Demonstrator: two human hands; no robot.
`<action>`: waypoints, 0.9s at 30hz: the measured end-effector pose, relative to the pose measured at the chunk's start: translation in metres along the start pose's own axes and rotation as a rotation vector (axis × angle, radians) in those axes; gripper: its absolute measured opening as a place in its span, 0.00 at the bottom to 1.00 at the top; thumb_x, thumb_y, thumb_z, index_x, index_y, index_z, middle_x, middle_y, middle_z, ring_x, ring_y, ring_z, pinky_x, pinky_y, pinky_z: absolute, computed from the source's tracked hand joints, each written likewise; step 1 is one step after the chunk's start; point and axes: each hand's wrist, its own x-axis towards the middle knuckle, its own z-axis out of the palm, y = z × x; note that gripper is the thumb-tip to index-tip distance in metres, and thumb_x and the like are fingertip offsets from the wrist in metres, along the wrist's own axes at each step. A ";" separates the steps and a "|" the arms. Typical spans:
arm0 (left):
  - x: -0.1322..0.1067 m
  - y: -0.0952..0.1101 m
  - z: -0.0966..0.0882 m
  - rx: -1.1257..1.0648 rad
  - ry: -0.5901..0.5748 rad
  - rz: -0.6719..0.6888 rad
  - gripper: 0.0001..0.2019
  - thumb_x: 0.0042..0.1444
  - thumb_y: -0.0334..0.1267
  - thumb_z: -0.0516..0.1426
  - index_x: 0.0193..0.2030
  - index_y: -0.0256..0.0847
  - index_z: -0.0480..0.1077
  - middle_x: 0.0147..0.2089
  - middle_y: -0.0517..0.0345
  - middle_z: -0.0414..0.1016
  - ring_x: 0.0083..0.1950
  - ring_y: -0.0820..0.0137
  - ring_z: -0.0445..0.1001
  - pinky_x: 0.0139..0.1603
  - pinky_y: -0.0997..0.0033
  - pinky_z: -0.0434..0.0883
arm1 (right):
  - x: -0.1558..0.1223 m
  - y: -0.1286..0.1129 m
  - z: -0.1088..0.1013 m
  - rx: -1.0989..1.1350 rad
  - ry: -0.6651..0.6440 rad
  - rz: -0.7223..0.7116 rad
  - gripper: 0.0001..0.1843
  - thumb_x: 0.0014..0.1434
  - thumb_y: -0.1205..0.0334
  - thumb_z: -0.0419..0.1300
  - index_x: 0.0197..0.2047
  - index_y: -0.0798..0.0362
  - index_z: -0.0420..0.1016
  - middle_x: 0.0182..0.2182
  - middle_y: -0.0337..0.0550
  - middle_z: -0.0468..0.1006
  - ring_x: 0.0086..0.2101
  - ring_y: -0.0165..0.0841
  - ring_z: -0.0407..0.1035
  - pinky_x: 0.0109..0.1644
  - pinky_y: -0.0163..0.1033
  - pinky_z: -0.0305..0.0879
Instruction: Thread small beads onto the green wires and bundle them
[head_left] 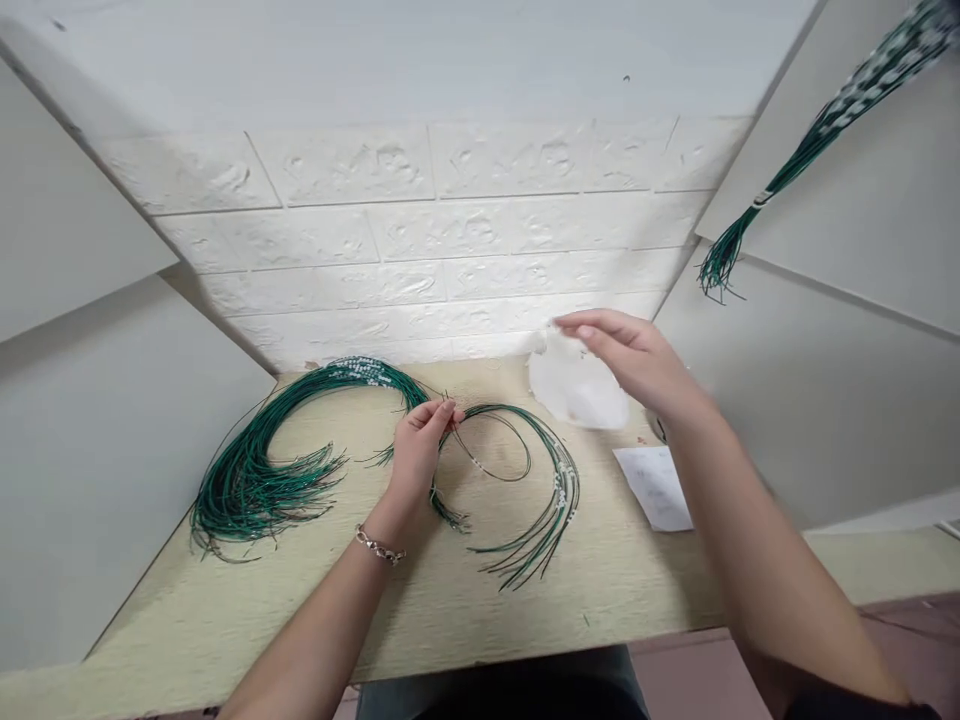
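The only container in front of you is the white plastic bag (577, 390), right of centre on the table (450, 600) and close against the white brick-patterned wall. It is thin and cloudy, and what is in it cannot be made out. Left of centre, your left hand (416, 450), with a bracelet (380, 547) at the wrist, has its fingertips (442, 410) pinched narrowly together on the small bundle (551, 490) of green wires. That bundle lies at the centre of the table, looping out to the right of your hand and curving back toward the lower middle of the frame. Further right, your right hand (637, 360) is raised over the bag. Its fingers (592, 325) are stretched out long and close together, with the tips touching the bag's upper edge. The hand is blurred and the thumb is hidden, so you cannot tell whether it grips the bag or only rests on it. Counting from the left, there are three bundles of green wire. One is the large bundle (247, 480), curved in an arc on the left of the table with white beads at its top. The second is the small one in your left hand, and the third is the hanging bundle (817, 125) against the panel in the upper right. There is one bag, and one white paper slip (656, 487) lies flat on the table just below it, under your right forearm.
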 end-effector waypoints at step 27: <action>-0.005 -0.005 0.001 0.002 -0.064 -0.018 0.13 0.41 0.45 0.61 0.25 0.35 0.70 0.24 0.57 0.71 0.27 0.74 0.66 0.32 0.74 0.65 | 0.013 0.094 0.009 0.621 0.124 0.533 0.05 0.44 0.62 0.56 0.27 0.54 0.64 0.30 0.49 0.74 0.31 0.34 0.70 0.27 0.35 0.67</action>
